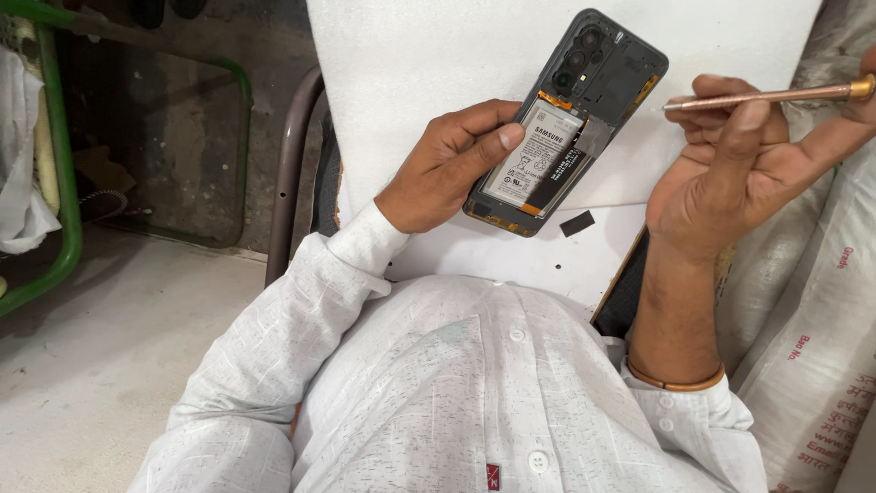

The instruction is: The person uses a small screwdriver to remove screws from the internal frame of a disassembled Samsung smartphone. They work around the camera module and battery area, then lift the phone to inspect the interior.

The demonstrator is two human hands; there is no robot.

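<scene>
Two hands in view, both above a white foam board (438,55) resting across the lap. Left hand (452,164) closed around a phone (566,123) with back cover removed: thumb pressed on the lower part of the battery (532,164), fingers wrapped behind the left edge. Phone tilted, camera end toward the far right corner of the board, bottom end toward the body. Camera module (577,57) exposed at the upper end; orange strip visible just above the battery. Black flex cable (558,178) laid along the right side of the battery.

Right hand (730,173) raised to the right of the phone, apart from it, fingers curled around a copper-coloured tool (766,96). Tool held level, narrow tip pointing left toward the phone's upper right edge, not touching; brass-coloured end at the right frame edge.

Small black piece (577,223) lying loose on the board, just below the phone's bottom right corner. White sacks (812,319) stacked at right. Green pipe frame (59,183) at left, on the concrete floor (100,365). Orange band (675,382) on the right wrist.
</scene>
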